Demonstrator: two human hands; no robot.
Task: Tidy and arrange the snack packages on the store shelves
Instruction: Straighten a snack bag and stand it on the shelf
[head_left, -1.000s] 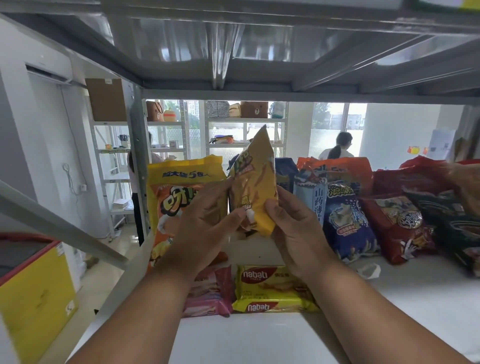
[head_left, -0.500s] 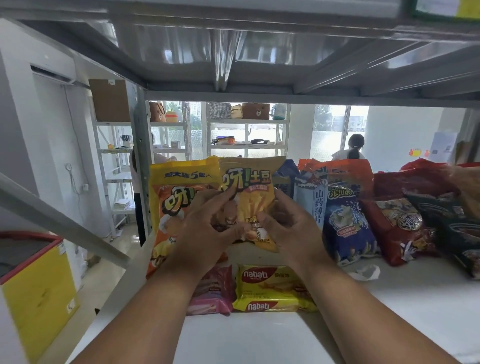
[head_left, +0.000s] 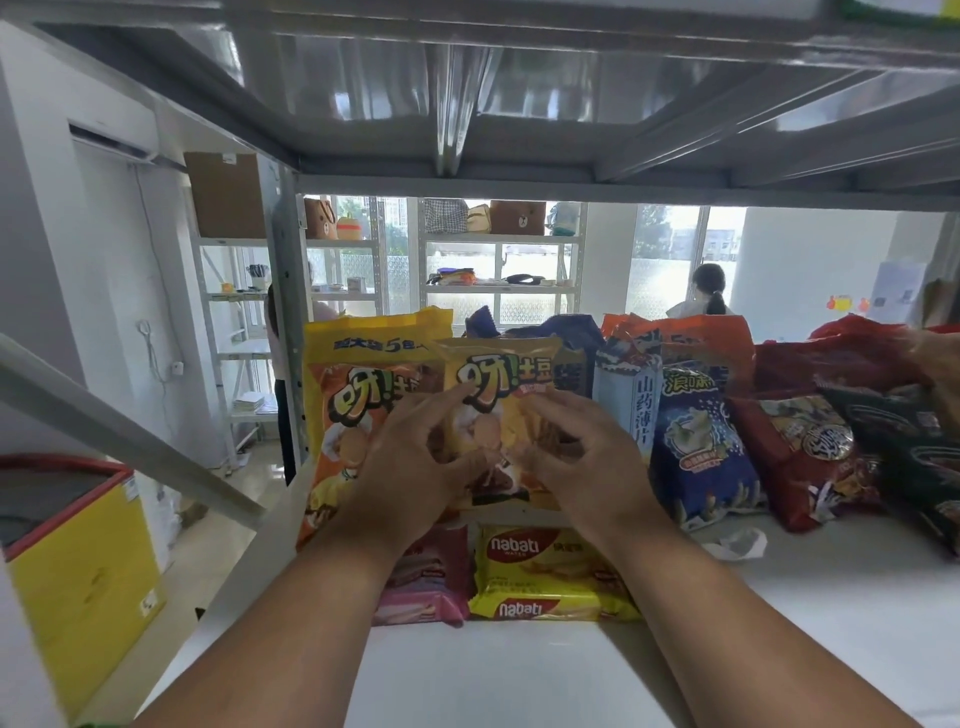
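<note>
Turned from edge-on to face forward, a small yellow chip bag (head_left: 501, 415) stands upright on the white shelf (head_left: 779, 623), pinched low by the left hand (head_left: 410, 473) and right hand (head_left: 582, 467), behind flat yellow wafers (head_left: 545, 577), beside a larger yellow bag (head_left: 358, 395).

left hand (head_left: 415, 467): fingers curled, pinching | right hand (head_left: 582, 462): fingers curled, pinching

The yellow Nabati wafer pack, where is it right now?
In the head view, the yellow Nabati wafer pack lies flat near the shelf's front, below the hands, right beside the pink wafer pack.
</note>
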